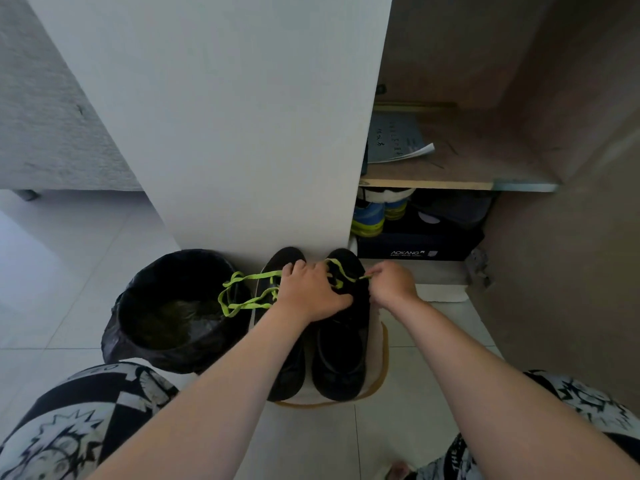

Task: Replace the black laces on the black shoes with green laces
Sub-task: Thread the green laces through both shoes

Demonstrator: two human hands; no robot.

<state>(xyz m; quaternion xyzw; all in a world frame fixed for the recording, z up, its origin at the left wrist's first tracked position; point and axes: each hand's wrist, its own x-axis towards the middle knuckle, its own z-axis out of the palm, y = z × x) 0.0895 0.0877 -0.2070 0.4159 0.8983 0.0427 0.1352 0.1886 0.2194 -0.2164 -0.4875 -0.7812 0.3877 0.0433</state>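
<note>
Seemingly halfway, the 2 black shoes (287,368) sat together on the floor, green laces (249,278) only partly threaded and trailing left, while the left hand (311,292) gripped the right shoe (341,362) and the right hand (391,284) pinched its lace tip.

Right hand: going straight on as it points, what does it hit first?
Probably the toe of the right-side black shoe under the green lace that the right hand pinches; then the white cabinet panel. Depth unclear.
</note>
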